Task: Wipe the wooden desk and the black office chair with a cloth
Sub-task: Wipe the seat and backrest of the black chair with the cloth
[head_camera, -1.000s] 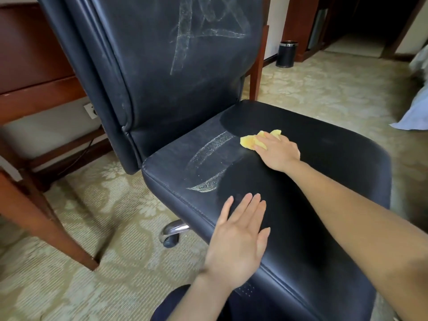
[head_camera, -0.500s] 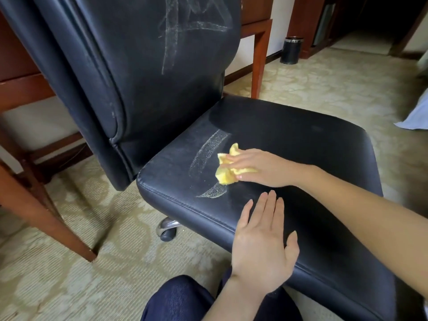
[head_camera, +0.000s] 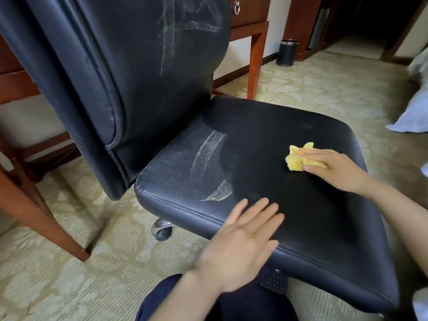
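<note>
right hand [head_camera: 342, 172] pinching yellow cloth [head_camera: 298, 159] on chair seat [head_camera: 324, 228], centre-right | left hand [head_camera: 240, 246] flat, released, lower centre | seat right looks clean; chalky streaks [head_camera: 208, 156] centre, backrest [head_camera: 143, 72] marks, wooden desk [head_camera: 250, 22] likely left

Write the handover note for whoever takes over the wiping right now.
Right hand presses the yellow cloth on the chair seat, right of middle.
Left hand lies flat and open on the seat's front edge, holding nothing.
Done: right part of the seat looks free of marks.
Left: pale streaks on the seat's left part, scribbles on the backrest. The desk stands behind the chair; its top is out of view, so check it.
</note>
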The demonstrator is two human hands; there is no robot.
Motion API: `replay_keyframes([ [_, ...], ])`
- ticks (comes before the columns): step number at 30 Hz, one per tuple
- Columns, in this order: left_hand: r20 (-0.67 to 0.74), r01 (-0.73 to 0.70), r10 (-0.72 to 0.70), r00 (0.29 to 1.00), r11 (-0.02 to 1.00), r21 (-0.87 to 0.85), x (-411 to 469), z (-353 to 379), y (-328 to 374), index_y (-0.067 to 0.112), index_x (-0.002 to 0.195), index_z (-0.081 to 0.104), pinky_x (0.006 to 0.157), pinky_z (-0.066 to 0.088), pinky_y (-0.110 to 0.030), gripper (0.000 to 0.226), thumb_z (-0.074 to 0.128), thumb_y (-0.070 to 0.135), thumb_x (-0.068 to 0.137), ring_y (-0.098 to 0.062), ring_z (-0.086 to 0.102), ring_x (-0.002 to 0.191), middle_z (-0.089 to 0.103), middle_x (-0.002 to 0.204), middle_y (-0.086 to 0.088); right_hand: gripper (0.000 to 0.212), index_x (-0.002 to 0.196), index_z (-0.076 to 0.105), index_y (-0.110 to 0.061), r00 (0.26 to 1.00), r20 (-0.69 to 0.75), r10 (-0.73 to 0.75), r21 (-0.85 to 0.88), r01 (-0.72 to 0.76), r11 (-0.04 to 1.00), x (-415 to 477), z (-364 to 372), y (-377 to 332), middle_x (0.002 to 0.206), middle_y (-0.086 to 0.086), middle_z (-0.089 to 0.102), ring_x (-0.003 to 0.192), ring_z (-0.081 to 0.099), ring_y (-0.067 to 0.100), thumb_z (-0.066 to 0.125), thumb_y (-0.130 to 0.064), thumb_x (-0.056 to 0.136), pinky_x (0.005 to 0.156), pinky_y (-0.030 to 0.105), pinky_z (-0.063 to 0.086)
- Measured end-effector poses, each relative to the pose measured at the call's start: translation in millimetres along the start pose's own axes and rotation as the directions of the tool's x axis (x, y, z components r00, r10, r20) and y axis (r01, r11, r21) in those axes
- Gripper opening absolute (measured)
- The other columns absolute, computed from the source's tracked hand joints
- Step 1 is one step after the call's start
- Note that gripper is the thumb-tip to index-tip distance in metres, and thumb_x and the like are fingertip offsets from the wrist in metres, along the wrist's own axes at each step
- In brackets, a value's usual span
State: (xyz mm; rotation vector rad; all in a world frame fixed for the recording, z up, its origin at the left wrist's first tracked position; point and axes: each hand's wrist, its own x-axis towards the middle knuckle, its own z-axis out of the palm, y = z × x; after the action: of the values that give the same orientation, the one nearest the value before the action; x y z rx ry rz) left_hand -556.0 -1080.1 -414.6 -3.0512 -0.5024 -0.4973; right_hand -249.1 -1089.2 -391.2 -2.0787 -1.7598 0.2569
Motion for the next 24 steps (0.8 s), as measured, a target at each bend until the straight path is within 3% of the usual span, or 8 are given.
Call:
replay_keyframes([
  [4, -0.121, 0.149, -0.164, 0.979, 0.981, -0.127, -15.2, -25.3, -55.1, 0.012, 0.123, 0.063, 0.112, 0.024, -0.040, 0.040, 0.039, 0.026, 0.095, -0.020, 0.048, 0.129, 0.057, 0.133, -0.002, 0.038, 0.134, 0.053, -0.025, 0.979, -0.099, 0.180, -0.080, -0.188, 0.979, 25.4, 13.5, -9.3, 0.143, -0.008, 0.046, 0.133, 0.039, 0.025, 0.050, -0.032, 0.097, 0.106, 0.043, 0.032],
  [7, -0.168, 0.322, -0.341, 0.925, 0.938, -0.127, -24.7, -37.7, -99.6, 0.010, 0.123, 0.062, 0.112, 0.023, -0.040, 0.041, 0.036, 0.027, 0.097, -0.024, 0.049, 0.128, 0.056, 0.133, -0.006, 0.037, 0.133, 0.051, -0.033, 0.950, -0.136, 0.282, -0.140, -0.300, 0.944, 46.8, 21.9, -29.2, 0.141, -0.004, 0.048, 0.127, 0.042, 0.029, 0.043, -0.039, 0.098, 0.099, 0.047, 0.038],
  [10, -0.160, 0.535, -0.551, 0.819, 0.834, -0.134, -29.0, -37.1, -133.0, 0.009, 0.133, 0.052, 0.114, 0.021, -0.044, 0.036, 0.040, 0.022, 0.101, -0.026, 0.039, 0.134, 0.045, 0.143, -0.009, 0.034, 0.127, 0.048, -0.037, 0.941, -0.084, 0.329, -0.193, -0.339, 0.921, 67.0, 33.7, -63.1, 0.128, 0.003, 0.054, 0.119, 0.047, 0.031, 0.037, -0.046, 0.096, 0.089, 0.044, 0.041],
  [13, -0.113, 0.612, -0.632, 0.767, 0.773, -0.167, -24.8, -28.7, -150.2, 0.007, 0.140, 0.042, 0.117, 0.017, -0.037, 0.044, 0.039, 0.023, 0.100, -0.025, 0.029, 0.139, 0.035, 0.150, -0.012, 0.029, 0.118, 0.047, -0.032, 0.967, -0.064, 0.246, -0.223, -0.254, 0.941, 77.6, 53.4, -104.7, 0.120, 0.005, 0.055, 0.112, 0.051, 0.032, 0.037, -0.044, 0.094, 0.080, 0.041, 0.040],
  [15, -0.099, 0.619, -0.638, 0.763, 0.767, -0.171, -20.0, -21.0, -153.7, 0.009, 0.142, 0.040, 0.117, 0.016, -0.037, 0.045, 0.037, 0.026, 0.100, -0.023, 0.027, 0.141, 0.034, 0.151, -0.010, 0.032, 0.124, 0.048, -0.033, 0.983, -0.047, 0.175, -0.218, -0.181, 0.959, 75.8, 65.9, -127.2, 0.125, 0.005, 0.053, 0.113, 0.051, 0.032, 0.037, -0.041, 0.095, 0.081, 0.040, 0.036],
  [20, -0.146, 0.627, -0.631, 0.762, 0.775, -0.075, -22.1, -6.9, -151.8, 0.019, 0.144, 0.039, 0.117, 0.012, -0.037, 0.050, 0.024, 0.039, 0.101, -0.016, 0.021, 0.144, 0.034, 0.152, -0.001, 0.041, 0.139, 0.041, -0.039, 1.000, 0.002, -0.002, -0.215, 0.002, 0.977, 49.3, 83.0, -156.3, 0.147, -0.011, 0.038, 0.125, 0.040, 0.023, 0.038, -0.038, 0.099, 0.100, 0.035, 0.027],
  [24, -0.124, 0.609, -0.606, 0.786, 0.793, -0.008, -22.4, -3.9, -156.2, 0.023, 0.147, 0.031, 0.118, 0.010, -0.035, 0.064, 0.008, 0.050, 0.094, -0.015, 0.013, 0.146, 0.024, 0.156, 0.000, 0.044, 0.142, 0.037, -0.037, 0.990, 0.093, -0.108, -0.136, 0.120, 0.983, 13.1, 86.1, -175.1, 0.152, -0.012, 0.030, 0.142, 0.020, 0.017, 0.041, -0.038, 0.099, 0.111, 0.033, 0.013],
])
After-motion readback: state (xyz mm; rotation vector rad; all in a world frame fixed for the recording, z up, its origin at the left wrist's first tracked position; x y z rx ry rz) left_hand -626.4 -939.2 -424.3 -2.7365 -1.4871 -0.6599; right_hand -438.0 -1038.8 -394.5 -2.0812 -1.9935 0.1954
